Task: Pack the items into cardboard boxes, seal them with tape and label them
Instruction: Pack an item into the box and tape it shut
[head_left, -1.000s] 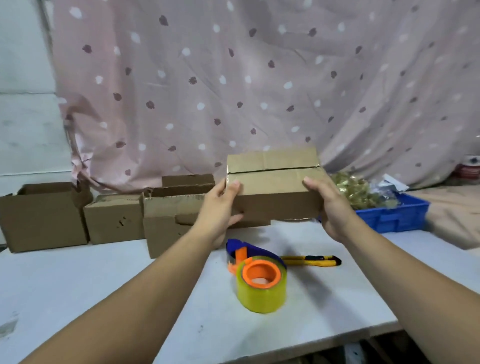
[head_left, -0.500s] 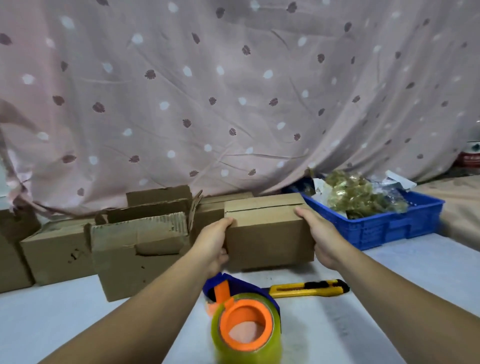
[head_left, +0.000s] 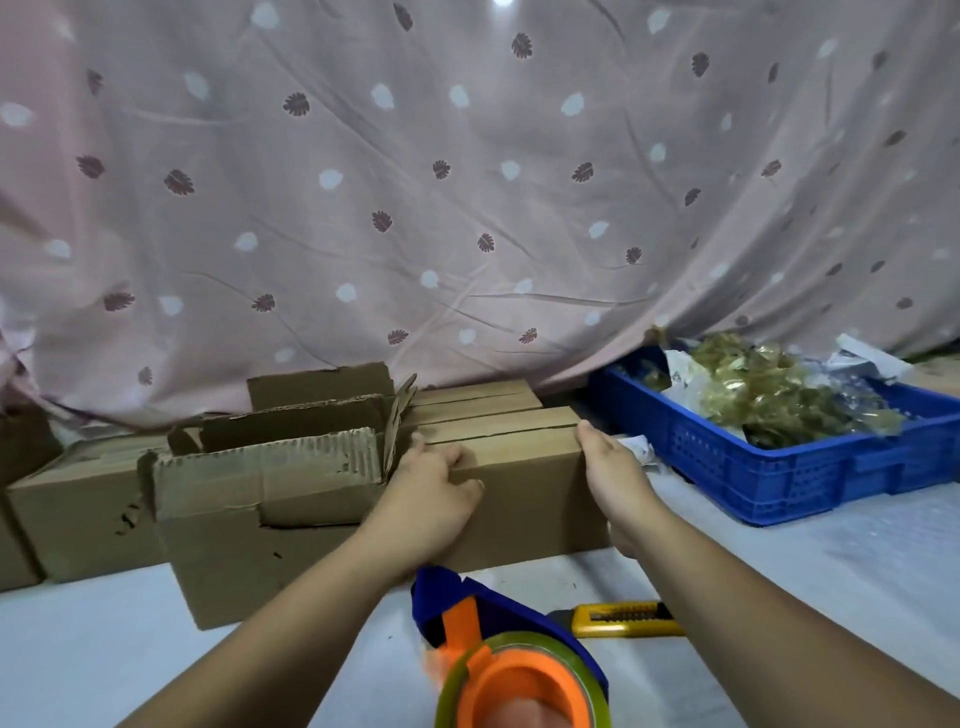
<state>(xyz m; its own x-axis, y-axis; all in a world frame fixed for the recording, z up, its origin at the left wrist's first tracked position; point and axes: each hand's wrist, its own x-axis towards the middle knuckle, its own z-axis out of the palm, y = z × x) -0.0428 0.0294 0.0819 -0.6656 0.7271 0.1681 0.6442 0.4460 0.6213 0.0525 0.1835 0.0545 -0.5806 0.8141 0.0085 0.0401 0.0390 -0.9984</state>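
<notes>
Here, at the lower centre edge of the frame, a tape dispenser (head_left: 514, 670) with an orange hub and a blue handle lies on the white worktop (head_left: 104, 649). A yellow utility knife (head_left: 623, 618) lies just beside it to the right. Both forearms pass over this zone, and the left one crosses directly above the dispenser's handle.

At mid-frame a closed box (head_left: 524, 499) appears to rest on the worktop with its long axis running left to right across the picture, one hand at each end. The left hand (head_left: 431, 499) grips the left end, its fingers curled over the upper front edge. The right hand (head_left: 615, 478) clasps the right end with the thumb on the top corner; its remaining fingers are hidden round the end face. A seam runs along the lid, parallel to the long axis; whether it is taped cannot be told.

Touching the left end is an open box (head_left: 260, 499) with a torn flap. Plainer cartons (head_left: 67, 499) sit at the left edge, and a second closed box (head_left: 478, 400) sits directly behind.

At mid-right a blue crate (head_left: 779, 467) holds gold packets (head_left: 769, 384). A pink leaf-print curtain (head_left: 467, 182) fills the upper frame.

Should sealing follow, the dispenser lies toward the person from both hands, and the left hand is judged the nearer.
</notes>
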